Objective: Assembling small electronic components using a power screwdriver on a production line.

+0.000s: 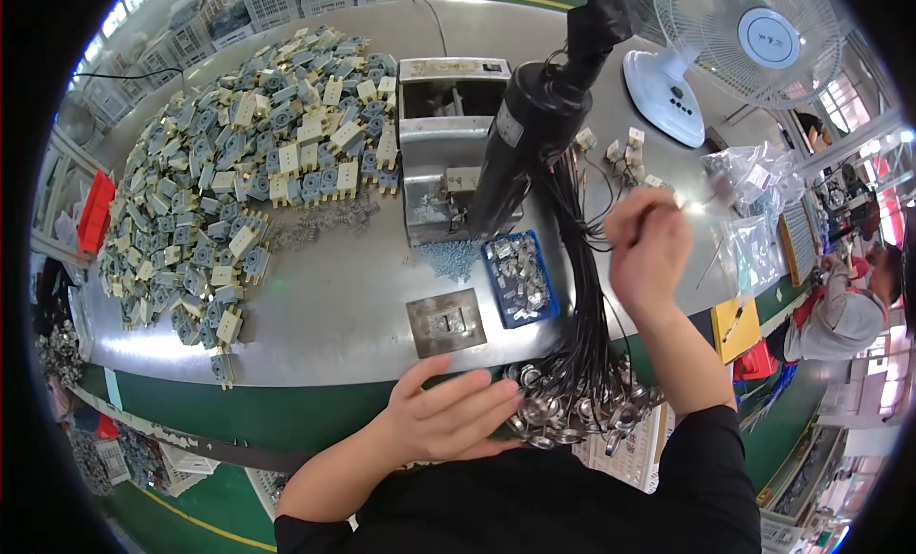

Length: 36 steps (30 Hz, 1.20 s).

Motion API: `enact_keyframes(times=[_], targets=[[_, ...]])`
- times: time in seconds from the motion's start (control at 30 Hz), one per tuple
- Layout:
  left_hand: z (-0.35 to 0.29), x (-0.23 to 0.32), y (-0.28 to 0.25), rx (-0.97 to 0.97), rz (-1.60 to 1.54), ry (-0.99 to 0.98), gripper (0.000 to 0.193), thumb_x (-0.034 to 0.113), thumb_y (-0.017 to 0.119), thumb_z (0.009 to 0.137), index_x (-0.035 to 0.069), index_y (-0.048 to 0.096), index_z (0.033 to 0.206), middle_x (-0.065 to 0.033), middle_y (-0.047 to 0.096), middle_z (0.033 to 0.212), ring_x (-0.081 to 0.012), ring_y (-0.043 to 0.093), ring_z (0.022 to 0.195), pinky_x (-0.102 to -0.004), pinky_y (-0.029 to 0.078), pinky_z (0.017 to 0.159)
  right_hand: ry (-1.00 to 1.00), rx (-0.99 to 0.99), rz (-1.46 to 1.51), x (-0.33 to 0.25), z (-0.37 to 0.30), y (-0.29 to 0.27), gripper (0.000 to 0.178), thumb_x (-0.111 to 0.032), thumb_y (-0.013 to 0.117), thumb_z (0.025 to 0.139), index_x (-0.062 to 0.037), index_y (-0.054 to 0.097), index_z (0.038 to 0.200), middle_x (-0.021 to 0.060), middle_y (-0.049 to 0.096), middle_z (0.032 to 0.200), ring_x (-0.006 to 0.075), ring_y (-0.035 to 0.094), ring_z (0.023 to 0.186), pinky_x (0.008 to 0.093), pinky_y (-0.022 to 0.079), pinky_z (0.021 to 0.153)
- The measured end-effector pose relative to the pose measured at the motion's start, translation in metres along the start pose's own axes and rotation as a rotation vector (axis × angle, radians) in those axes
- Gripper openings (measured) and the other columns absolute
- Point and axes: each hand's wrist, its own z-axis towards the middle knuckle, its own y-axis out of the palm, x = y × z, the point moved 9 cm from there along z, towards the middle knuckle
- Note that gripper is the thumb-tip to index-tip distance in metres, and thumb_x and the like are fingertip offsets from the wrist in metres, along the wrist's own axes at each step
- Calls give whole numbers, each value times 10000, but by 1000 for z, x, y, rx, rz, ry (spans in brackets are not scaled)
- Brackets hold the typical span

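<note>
Holding small metal clips, a blue tray sits beside black wires.

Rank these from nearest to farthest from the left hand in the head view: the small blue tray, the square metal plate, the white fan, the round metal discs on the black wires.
1. Round metal discs: touching the left hand, at its fingertips.
2. Square metal plate: just above the hand on the bench.
3. Small blue tray: farther up, slightly right.
4. White fan: far corner, upper right.

Grey metal bench w/ green edge: big heap of blue/cream parts, blue tray of clips, square plate, loose screws, white fan.
</note>
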Motion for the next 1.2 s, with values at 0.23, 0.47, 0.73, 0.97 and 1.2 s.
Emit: enact_keyframes(times=[0.23, 0.47, 0.73, 0.97, 1.2], targets=[[7, -37, 29, -261, -650, -187, 471, 466, 759, 922, 22, 762, 1078, -124, 757, 1055, -318, 747, 858, -412, 602, 791, 249, 497, 375, 17, 26, -57, 416, -419, 421, 1165, -85, 564, 963, 2, 418, 734, 118, 324, 595, 289, 286, 544], [7, -84, 12, 151, -1180, -829, 657, 305, 834, 922, -37, 564, 1414, -139, 729, 1062, -250, 752, 906, -391, 596, 831, -342, -806, -545, -18, -28, 110, 152, -142, 741, 885, -63, 613, 908, 105, 610, 801, 358, 647, 680, 455, 520, 587], [-5, -101, 20, 16, -1291, -1122, 527, 162, 822, 934, -39, 562, 1346, -140, 726, 966, -224, 732, 793, -331, 600, 690, -393, -974, -686, -7, -49, 142, 211, -170, 788, 881, -64, 607, 900, 90, 577, 765, 322, 624, 627, 424, 495, 541], [1, -100, 23, -380, -1198, -975, 302, 41, 830, 854, 5, 669, 1107, -67, 705, 886, -142, 652, 718, -296, 524, 655, -409, -1149, -574, 0, -72, 152, 201, -150, 764, 802, -71, 589, 863, 67, 557, 744, 286, 635, 632, 415, 507, 541], [0, -114, 11, -442, -828, -928, 154, 48, 822, 838, 6, 700, 923, -56, 709, 805, -157, 683, 726, -287, 550, 698, -479, -1179, -458, -6, -72, 153, 164, -116, 776, 834, -41, 688, 950, 41, 552, 689, 244, 595, 558, 386, 470, 488]])
